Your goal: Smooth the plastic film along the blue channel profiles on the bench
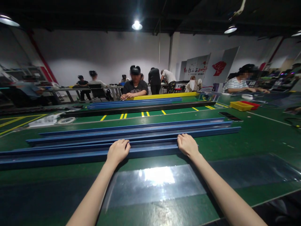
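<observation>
Several long blue channel strips lie side by side across the green table [258, 135]. My left hand [118, 151] is closed over the nearest blue channel strip [58, 158], its fingers curled over the far rim. Near the right end of that same strip, my right hand [188, 145] grips it, fingers bent over the edge. Just beyond it lie another blue channel strip [211, 131] and more like it, parallel and close together. A clear plastic sheet [155, 185] lies flat below my forearms, reflecting a lamp.
Farther back are a black strip [141, 109], more blue strips [131, 103] and a yellow strip [164, 95]. A phone-like dark slab [230, 116] and a yellow tray [241, 106] sit at right. A person [135, 86] sits opposite; others work around the room.
</observation>
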`<state>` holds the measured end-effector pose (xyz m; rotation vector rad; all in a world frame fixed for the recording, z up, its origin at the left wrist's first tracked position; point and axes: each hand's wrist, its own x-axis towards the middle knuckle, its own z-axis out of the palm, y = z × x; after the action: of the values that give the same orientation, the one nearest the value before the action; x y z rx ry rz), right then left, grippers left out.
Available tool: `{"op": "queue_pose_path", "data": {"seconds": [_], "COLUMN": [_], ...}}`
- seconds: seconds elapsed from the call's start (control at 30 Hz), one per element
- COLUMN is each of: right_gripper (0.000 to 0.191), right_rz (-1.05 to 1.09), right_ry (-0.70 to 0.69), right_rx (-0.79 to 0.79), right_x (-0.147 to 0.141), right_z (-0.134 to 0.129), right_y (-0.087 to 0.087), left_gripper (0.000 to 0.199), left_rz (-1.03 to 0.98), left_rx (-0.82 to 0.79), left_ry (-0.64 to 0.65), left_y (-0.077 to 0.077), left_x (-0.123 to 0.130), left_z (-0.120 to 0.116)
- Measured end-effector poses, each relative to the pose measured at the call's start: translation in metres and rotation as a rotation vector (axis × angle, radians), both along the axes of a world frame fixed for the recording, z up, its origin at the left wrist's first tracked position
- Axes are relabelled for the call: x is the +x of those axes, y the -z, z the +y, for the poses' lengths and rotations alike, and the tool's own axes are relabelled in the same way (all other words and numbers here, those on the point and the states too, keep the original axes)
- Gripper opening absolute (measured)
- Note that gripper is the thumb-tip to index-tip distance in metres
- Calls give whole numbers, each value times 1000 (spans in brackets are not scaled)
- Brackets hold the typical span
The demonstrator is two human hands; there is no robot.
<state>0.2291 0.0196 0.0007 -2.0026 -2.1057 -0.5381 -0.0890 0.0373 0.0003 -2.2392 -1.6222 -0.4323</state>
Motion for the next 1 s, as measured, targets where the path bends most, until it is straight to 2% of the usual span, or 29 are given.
{"op": "queue_pose_path", "data": {"seconds": [0.33, 1.0], "right_gripper": [37, 38], "right_rz": [-2, 51], "right_ry": [-1, -24], "right_rx": [36, 74], "right_x": [-12, -8], "right_z": [-6, -7], "right_y": [-2, -1], "left_gripper": [37, 35], "left_rz": [37, 46], "left_rx": [-26, -3], "left_ry": [-24, -26], "left_y": [-3, 0], "left_x": [-4, -5], "left_z": [-5, -3]}}
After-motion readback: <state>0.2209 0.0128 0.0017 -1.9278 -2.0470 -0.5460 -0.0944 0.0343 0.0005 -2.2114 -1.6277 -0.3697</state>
